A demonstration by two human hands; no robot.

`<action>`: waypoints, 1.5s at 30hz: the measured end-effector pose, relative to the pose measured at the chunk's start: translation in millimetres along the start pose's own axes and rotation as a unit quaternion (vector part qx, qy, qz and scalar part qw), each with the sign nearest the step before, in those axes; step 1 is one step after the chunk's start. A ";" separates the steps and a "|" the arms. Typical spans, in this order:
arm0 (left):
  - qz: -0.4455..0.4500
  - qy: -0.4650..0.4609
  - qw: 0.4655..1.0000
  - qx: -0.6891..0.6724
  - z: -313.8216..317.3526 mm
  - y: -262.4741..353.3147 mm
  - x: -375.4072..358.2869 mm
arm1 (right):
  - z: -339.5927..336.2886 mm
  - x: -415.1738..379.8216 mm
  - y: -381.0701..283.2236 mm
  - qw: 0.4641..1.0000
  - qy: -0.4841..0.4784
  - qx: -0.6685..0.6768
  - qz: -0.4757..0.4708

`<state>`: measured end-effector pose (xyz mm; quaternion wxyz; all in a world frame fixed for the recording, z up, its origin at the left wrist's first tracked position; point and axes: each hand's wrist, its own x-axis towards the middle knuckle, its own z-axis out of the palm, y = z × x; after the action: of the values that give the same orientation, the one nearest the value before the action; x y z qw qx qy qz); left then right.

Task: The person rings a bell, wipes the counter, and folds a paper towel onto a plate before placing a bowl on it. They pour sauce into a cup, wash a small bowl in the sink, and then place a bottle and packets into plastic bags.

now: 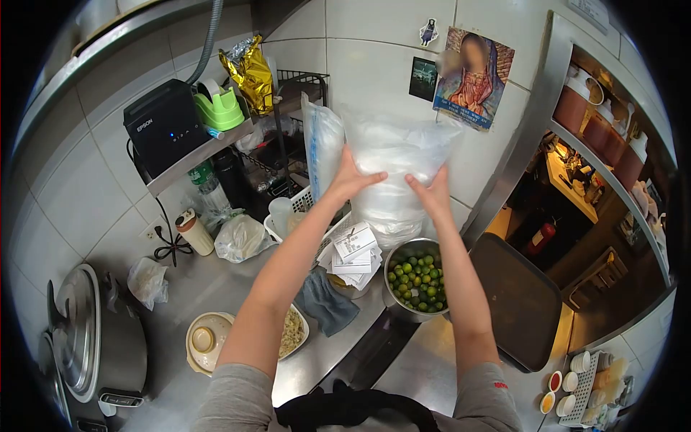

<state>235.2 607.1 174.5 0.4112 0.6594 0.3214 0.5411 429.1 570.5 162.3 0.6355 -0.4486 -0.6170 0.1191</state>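
A large clear plastic bag, packed with something whitish and translucent, stands upright near the tiled wall in front of me. My left hand is closed on its left side, thumb across the front. On the opposite side my right hand grips it the same way. The fingers behind the bag are hidden. Left of it leans a second clear bag with blue markings. Below my right hand is a metal pot of small green citrus fruits. Stacked paper receipts lie beside the pot.
A black EPSON printer and green tape dispenser sit on a shelf at left. A grey cloth, lidded clay pot and large cooker occupy the steel counter. A dark tray is at right.
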 end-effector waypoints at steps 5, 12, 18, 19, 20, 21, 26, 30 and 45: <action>0.041 0.007 0.999 0.005 8.3 -34.4 -9.8 | 12.0 -19.2 21.2 0.999 0.024 -0.008 0.024; 0.016 -0.013 0.997 -0.076 11.1 -51.4 -25.2 | 12.8 -39.1 35.8 0.998 0.004 -0.021 0.058; 0.045 -0.029 0.996 -0.076 11.0 -71.9 -31.1 | 13.9 -48.6 45.5 0.998 -0.008 -0.018 0.064; 0.054 -0.032 0.993 -0.096 11.9 -76.9 -30.7 | 13.5 -50.4 49.0 0.998 -0.007 -0.020 0.057; 0.062 -0.031 0.993 -0.097 12.6 -80.2 -28.3 | 15.0 -50.9 51.5 0.997 -0.005 -0.033 0.066; 0.056 -0.027 0.995 -0.075 12.4 -86.8 -26.8 | 17.7 -51.3 53.3 0.996 -0.003 -0.045 0.077; -0.014 -0.056 0.998 0.029 -0.6 -67.3 -29.3 | 11.0 -49.6 64.1 0.991 -0.068 -0.073 0.089; -0.060 -0.031 0.983 0.172 -13.0 -37.4 -50.1 | -5.3 -53.6 66.1 0.975 -0.165 -0.058 0.137; -0.188 0.094 0.970 0.120 -178.6 232.1 -465.6 | 156.0 83.0 -103.5 0.972 -0.105 -0.188 -0.097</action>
<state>-41.1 131.7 185.5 0.3911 0.5778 0.5393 0.4715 265.9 636.2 267.2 0.4798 -0.4830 -0.7323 -0.0147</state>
